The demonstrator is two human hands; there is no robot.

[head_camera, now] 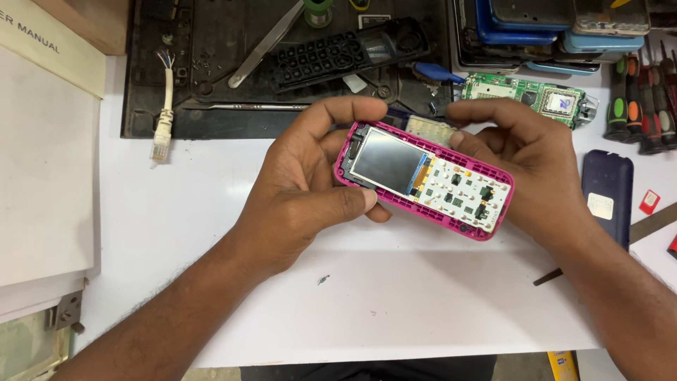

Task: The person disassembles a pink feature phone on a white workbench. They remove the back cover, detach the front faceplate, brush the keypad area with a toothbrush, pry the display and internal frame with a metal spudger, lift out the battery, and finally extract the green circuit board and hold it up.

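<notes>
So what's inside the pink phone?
Inside the pink phone show a grey screen and a white keypad board. Both hands, left and right, cover its back.

A small bar-shaped mobile phone in a bright pink plastic frame [424,178], with its front cover and keypad off, is being held face up above the white table, lying tilted so that its screen end is pointing up and left and its keypad end down and right. Its rectangular grey screen [387,161] is sitting dark and unlit in the upper half. Below it, the bare white keypad circuit board [462,192] is showing rows of small round contacts and a few dark components. The pink rim is running unbroken around both parts.
</notes>
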